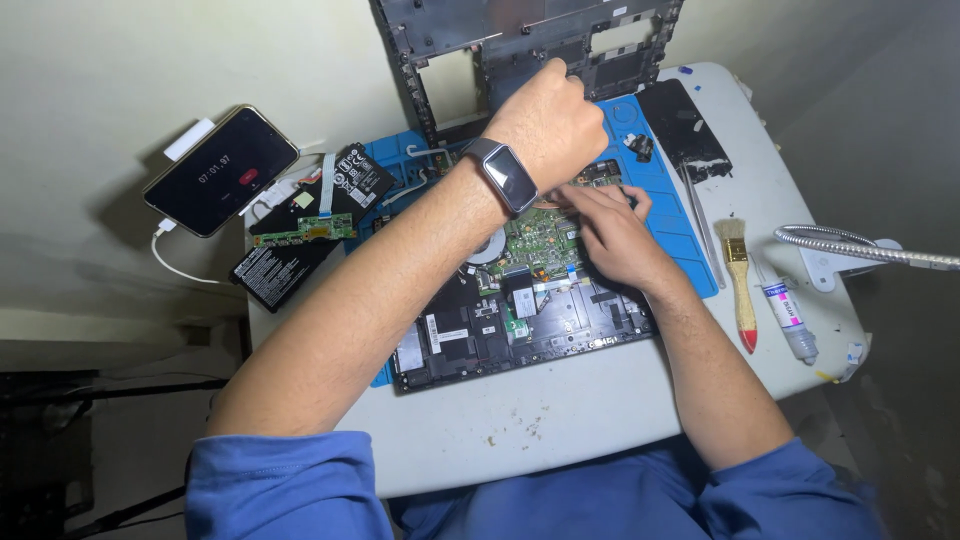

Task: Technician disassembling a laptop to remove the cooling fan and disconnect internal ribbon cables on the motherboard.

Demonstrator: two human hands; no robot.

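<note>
An opened laptop base (520, 330) with a green circuit board (540, 245) lies on a blue work mat (680, 230). My left hand (548, 125), with a dark watch on its wrist, is closed in a fist above the board's far edge; what it holds is hidden. My right hand (612, 235) rests on the board's right side, fingertips pressed to the components; I cannot tell if it grips anything. A dark laptop cover frame (520, 40) stands behind the mat.
A phone (220, 170) with a white cable leans at the left, beside a black battery (275, 270) and a small green board (305, 232). A paintbrush (740, 280), a white tube (788, 315), a dark panel (685, 130) and a lamp's gooseneck (860, 248) lie right.
</note>
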